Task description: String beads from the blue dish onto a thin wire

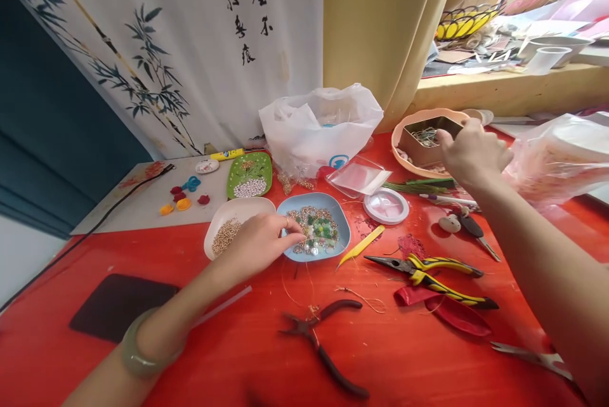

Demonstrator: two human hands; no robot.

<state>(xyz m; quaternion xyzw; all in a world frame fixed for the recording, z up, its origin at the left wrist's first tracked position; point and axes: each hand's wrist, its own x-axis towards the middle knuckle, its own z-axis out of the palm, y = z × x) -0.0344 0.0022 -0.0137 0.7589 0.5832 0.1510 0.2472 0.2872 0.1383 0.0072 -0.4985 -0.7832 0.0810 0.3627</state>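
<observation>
My left hand (266, 239), a green bangle (143, 347) on its wrist, reaches across the white dish (212, 220) of small gold beads (225, 236). Its thumb and fingers pinch together over the blue dish (343, 220); what they hold is too small to make out. Gold, green and clear beads (323, 229) fill that dish, and thin orange thread (311, 274) trails below it. At the right, my right hand (476, 150) closes on the edge of a metal tin (421, 156) holding wire-like pieces; its fingertips are partly hidden. The tin sits in an orange basin (396, 141).
Dark-handled pliers (328, 343), yellow-black pliers (423, 267), yellow tweezers (361, 247) and scissors (533, 356) lie on the red table. A green tray (233, 185) of pearls and a white plastic bag (318, 128) stand behind. A dark flat object (121, 305) lies left.
</observation>
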